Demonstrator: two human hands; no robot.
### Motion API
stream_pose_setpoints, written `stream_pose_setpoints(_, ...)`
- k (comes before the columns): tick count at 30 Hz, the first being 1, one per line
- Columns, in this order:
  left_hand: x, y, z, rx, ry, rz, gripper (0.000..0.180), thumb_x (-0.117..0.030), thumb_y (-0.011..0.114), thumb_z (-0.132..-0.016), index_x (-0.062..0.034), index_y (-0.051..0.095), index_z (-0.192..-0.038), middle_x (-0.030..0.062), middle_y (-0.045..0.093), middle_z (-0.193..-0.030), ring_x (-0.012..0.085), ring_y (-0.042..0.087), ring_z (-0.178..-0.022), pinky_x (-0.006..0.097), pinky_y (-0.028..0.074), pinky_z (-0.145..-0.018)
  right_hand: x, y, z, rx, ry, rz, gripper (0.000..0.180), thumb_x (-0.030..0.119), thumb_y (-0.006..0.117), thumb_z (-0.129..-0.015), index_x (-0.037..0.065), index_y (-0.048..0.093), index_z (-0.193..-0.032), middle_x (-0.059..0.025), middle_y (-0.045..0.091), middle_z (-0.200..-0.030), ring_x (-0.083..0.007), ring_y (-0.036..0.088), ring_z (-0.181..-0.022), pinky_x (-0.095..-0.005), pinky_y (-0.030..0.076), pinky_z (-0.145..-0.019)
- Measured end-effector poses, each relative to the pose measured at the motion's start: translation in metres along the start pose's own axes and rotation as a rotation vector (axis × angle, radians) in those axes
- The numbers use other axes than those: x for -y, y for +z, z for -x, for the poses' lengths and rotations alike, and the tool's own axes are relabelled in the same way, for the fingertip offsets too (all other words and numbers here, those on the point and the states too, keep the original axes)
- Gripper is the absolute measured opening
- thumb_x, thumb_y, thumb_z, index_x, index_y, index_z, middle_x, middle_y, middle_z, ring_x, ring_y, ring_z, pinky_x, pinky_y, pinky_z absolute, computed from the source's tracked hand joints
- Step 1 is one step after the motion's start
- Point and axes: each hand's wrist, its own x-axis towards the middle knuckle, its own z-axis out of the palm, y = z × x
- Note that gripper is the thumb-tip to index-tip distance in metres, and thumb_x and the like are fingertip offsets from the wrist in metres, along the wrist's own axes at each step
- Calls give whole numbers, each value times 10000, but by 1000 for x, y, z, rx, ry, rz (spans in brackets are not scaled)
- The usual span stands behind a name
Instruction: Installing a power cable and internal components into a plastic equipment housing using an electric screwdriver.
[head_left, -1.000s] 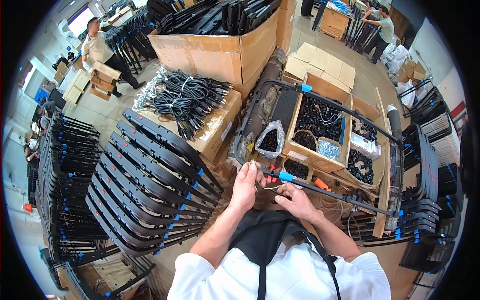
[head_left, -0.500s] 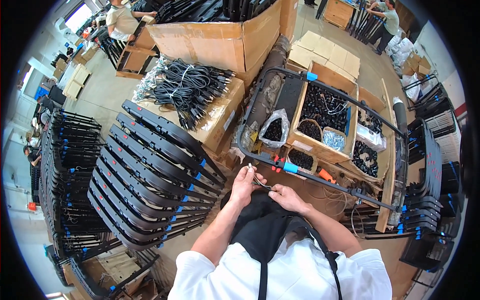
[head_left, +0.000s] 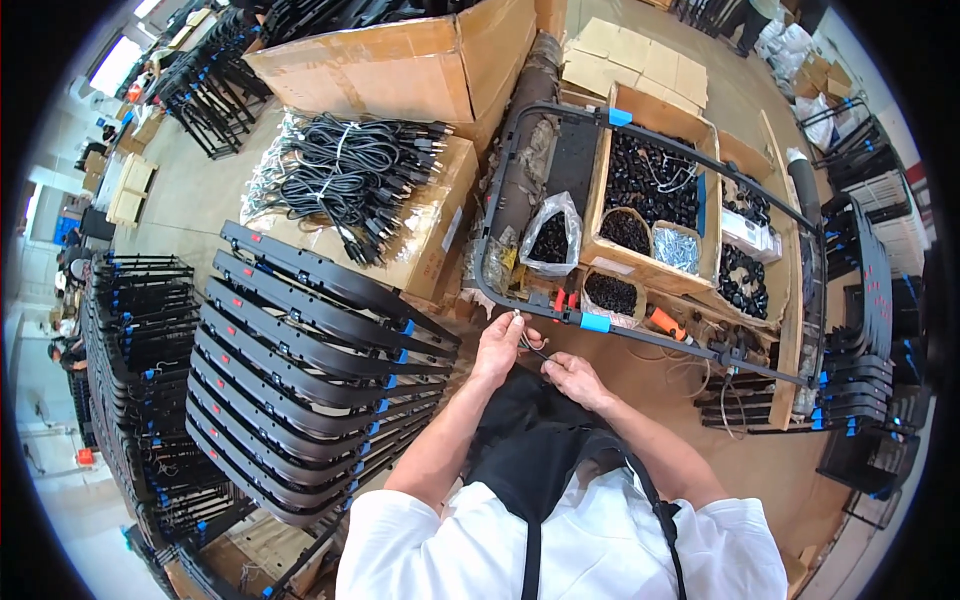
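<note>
Centre of frame: left hand (head_left: 500, 345) pinches a small metal part (head_left: 517, 316) just below the black tube frame (head_left: 540, 312), its grip clenched on the part. Right hand (head_left: 570, 375), just beside it, grips a thin wire (head_left: 535, 352) running between both hands. Above: boxes of black parts (head_left: 655, 185) and a screw box (head_left: 677, 248). Left: stacked black frames (head_left: 300, 350). Upper left: bundled cables (head_left: 350, 170) on a carton (head_left: 420, 240).

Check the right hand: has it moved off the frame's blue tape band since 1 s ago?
Yes. The right hand was up at the blue tape band on the black tube frame; it now sits below it, nearer the body, beside the left hand.
</note>
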Motion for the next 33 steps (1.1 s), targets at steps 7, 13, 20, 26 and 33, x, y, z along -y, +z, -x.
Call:
stream_pose_setpoints(7, -25, -25, -13, 159, -58, -326, 280, -255, 478, -1138, -24, 618, -1212, 19, 712, -841, 107, 659, -772, 275, 507, -712, 4, 17, -4, 39, 66, -145, 311, 321, 573, -1067, 32, 683, -1037, 20, 563, -773, -98, 504, -710, -290, 429, -642)
stream_pose_setpoints(13, -30, -19, -9, 34, -136, -172, 241, -230, 540, -1116, -21, 659, -1130, 16, 711, -843, 105, 646, -772, 275, 513, -723, 12, 23, -6, 6, 44, -171, 282, 299, 576, -1073, 36, 675, -1041, 44, 523, -745, -79, 465, -675, -276, 397, -610)
stream_pose_setpoints(20, -21, -30, -9, 110, 39, -102, 225, -222, 608, -1089, -25, 702, -1146, 17, 710, -891, 108, 654, -792, 281, 529, -748, 21, 32, -10, -40, 60, -143, 279, 300, 570, -1080, 43, 670, -1035, 56, 509, -741, -74, 453, -657, -271, 386, -591)
stream_pose_setpoints(26, -30, -32, -17, 55, -189, -60, 246, -270, 617, -1084, -43, 709, -1106, 18, 729, -918, 112, 665, -836, 287, 510, -804, 15, 34, -14, -21, 47, -222, 270, 295, 568, -1082, 47, 665, -1036, 61, 493, -738, -74, 442, -651, -264, 383, -589)
stream_pose_setpoints(33, -20, -27, -16, 33, -110, -146, 244, -288, 606, -1089, -73, 721, -1097, 30, 765, -986, 105, 669, -868, 315, 504, -826, 12, 35, -17, -63, 59, -277, 268, 285, 560, -1091, 45, 664, -1030, 58, 496, -754, -72, 443, -672, -257, 391, -600)
